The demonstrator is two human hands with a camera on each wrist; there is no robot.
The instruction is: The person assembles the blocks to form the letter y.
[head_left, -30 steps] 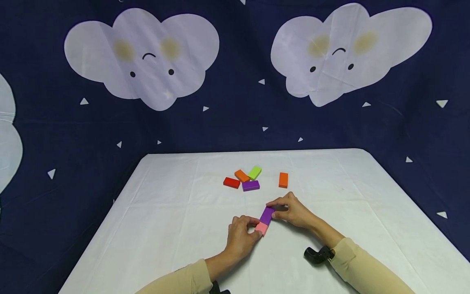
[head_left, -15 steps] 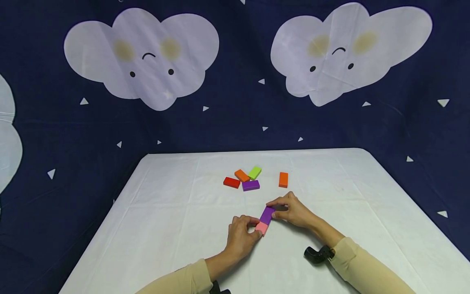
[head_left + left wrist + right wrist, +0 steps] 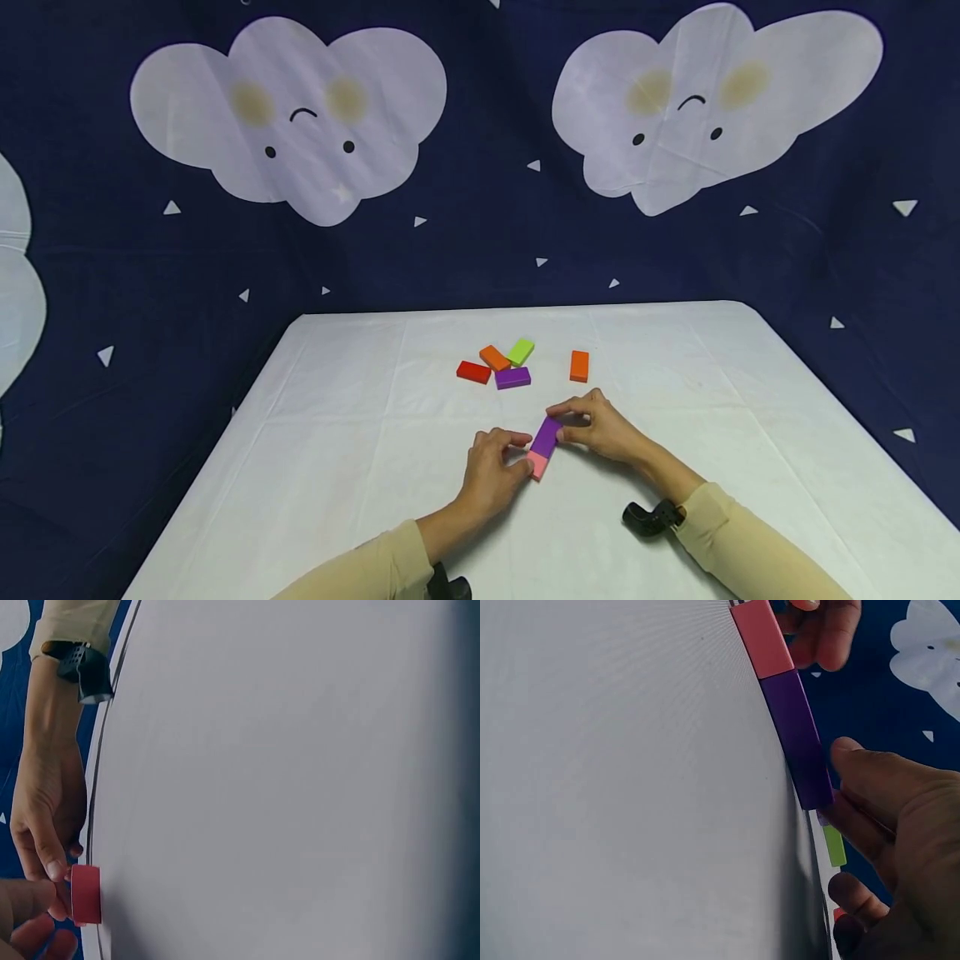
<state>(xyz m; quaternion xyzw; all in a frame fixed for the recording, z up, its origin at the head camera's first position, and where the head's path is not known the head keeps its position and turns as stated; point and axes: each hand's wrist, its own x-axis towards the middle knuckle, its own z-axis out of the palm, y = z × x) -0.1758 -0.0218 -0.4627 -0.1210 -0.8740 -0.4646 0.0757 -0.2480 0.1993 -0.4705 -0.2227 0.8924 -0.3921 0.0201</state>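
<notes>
A pink block [image 3: 537,465] and a purple block [image 3: 546,437] lie end to end on the white table, forming one slanted row. My right hand [image 3: 603,429] pinches the purple block at its far end, index finger at the tip and thumb along the side. Beside the pink block is my left hand [image 3: 495,471], its thumb close to or touching the block and its index finger lifted off. The right wrist view shows the pink block [image 3: 763,637] meeting the purple block [image 3: 799,739]. Only the pink block's end [image 3: 86,894] shows in the left wrist view.
Farther back lie a red block [image 3: 473,372], an orange block [image 3: 494,358], a lime green block [image 3: 521,352] and another purple block [image 3: 513,378] in a cluster. A second orange block [image 3: 579,367] lies apart, to their right. A dark blue cloth with clouds hangs behind the table [image 3: 337,467].
My left fingers have loosened from the pink block, the index finger rising away. The two-block row has shifted very slightly away, with my right hand still on the purple block.
</notes>
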